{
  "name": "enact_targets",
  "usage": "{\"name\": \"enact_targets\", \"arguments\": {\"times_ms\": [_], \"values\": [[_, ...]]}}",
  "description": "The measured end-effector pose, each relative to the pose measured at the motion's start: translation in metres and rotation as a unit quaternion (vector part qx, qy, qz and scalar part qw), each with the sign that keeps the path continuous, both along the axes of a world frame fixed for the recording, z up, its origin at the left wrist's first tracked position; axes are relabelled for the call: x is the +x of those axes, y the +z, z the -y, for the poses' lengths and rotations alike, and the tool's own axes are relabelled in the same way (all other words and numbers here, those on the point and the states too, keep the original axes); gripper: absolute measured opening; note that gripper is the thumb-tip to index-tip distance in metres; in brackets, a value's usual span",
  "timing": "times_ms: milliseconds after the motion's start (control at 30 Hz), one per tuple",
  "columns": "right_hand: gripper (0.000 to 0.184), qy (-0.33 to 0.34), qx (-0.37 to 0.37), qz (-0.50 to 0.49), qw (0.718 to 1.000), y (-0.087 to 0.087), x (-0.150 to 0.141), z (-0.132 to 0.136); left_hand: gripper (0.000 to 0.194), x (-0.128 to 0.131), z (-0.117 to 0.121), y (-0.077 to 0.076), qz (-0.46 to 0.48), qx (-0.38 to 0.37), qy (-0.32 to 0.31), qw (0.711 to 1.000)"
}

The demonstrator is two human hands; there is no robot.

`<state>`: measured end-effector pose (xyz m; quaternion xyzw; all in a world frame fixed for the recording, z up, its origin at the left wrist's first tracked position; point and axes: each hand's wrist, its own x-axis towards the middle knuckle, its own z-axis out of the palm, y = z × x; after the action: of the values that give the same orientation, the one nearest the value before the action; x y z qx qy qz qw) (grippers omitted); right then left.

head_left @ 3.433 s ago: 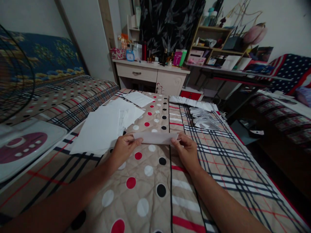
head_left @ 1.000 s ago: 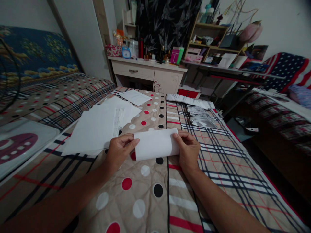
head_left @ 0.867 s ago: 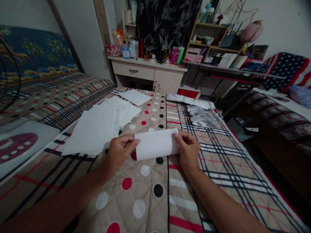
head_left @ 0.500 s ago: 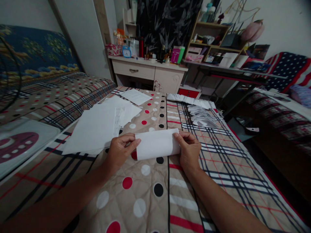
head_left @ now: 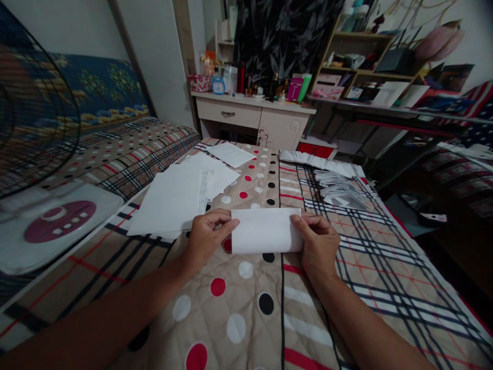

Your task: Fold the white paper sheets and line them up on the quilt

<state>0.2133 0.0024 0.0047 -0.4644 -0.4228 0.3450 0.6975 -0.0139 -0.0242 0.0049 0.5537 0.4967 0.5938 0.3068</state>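
Observation:
Between my two hands is a folded white sheet of paper [head_left: 266, 231], a wide rectangle held just over the bedspread. My left hand [head_left: 210, 234] pinches its left end, thumb on the near face. At the right end my right hand [head_left: 318, 239] grips it the same way, thumb in front and fingers behind. Beyond my left hand lies a spread of white paper sheets [head_left: 165, 198], one with faint print. Farther off rests another printed sheet [head_left: 231, 154]. A pile of small folded papers [head_left: 339, 189] lies past my right hand.
Under everything is a dotted and plaid bedspread [head_left: 246, 293]. A long white crumpled strip [head_left: 321, 162] lies near its far edge. At left stand a fan [head_left: 34, 103] and a white item with a purple paw print [head_left: 59, 222]. Beyond is a white desk [head_left: 227, 110] with bottles.
The view has swung to the left, so everything sits farther right and more of the fan shows. The folded paper has levelled slightly; both hands keep their hold on it.

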Motion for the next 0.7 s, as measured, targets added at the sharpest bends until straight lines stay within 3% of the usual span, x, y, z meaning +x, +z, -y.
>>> {"name": "enact_targets", "arguments": {"times_ms": [700], "values": [[0.022,-0.012,-0.015,0.033,0.999,0.0039,-0.0026,0.0044,0.017,0.0004,0.003,0.0059,-0.023,0.012,0.02,0.999]]}}
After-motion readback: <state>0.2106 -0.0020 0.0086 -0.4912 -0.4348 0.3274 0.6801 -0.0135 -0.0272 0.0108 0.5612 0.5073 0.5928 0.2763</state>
